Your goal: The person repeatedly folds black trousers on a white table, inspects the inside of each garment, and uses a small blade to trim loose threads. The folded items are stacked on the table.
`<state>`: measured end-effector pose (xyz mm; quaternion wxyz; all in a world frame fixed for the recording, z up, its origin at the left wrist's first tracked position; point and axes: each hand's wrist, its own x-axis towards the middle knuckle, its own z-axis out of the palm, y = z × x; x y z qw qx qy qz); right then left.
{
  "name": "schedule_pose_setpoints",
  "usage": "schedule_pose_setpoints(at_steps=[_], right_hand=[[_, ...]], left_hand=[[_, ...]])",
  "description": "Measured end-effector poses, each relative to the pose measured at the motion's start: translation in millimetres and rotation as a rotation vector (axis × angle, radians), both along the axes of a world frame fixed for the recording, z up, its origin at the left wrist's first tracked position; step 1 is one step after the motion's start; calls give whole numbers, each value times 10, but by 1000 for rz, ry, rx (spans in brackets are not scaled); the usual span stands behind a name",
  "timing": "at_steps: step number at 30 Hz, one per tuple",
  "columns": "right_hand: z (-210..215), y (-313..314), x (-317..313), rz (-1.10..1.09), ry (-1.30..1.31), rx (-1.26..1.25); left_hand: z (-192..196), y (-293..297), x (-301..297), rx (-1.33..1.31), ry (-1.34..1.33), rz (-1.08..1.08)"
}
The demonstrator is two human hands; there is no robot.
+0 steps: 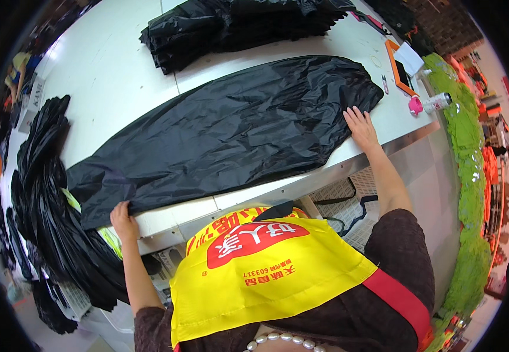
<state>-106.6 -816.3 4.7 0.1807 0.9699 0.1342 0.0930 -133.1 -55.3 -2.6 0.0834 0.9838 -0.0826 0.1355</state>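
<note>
A long piece of thin, shiny black fabric (225, 126), perhaps a garment, lies spread over the white table in front of me. It is broad at the right and narrows to the left; its exact kind I cannot tell. My left hand (124, 223) is closed at its near left edge, the fingers pinching the cloth. At the right end, my right hand (361, 128) rests with its fingers stretched out on the fabric's near edge.
A stack of folded black fabric (237, 26) lies at the far side of the table (114, 88). Black cloth with lime strips (49, 199) hangs over the left end. Small snips (384, 84), an orange-framed tray (401, 67) and a bottle (436, 102) lie right. Green cloth (460, 176) is heaped beyond.
</note>
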Motion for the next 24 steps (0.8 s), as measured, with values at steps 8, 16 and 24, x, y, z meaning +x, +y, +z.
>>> schedule_pose_setpoints(at_steps=[8, 16, 24], right_hand=[[728, -434, 257, -197, 634, 278], [752, -399, 666, -235, 338, 236], [196, -333, 665, -188, 148, 175]], left_hand=[[464, 888, 183, -142, 428, 152], [400, 631, 777, 403, 315, 383], [-487, 997, 834, -5, 126, 431]])
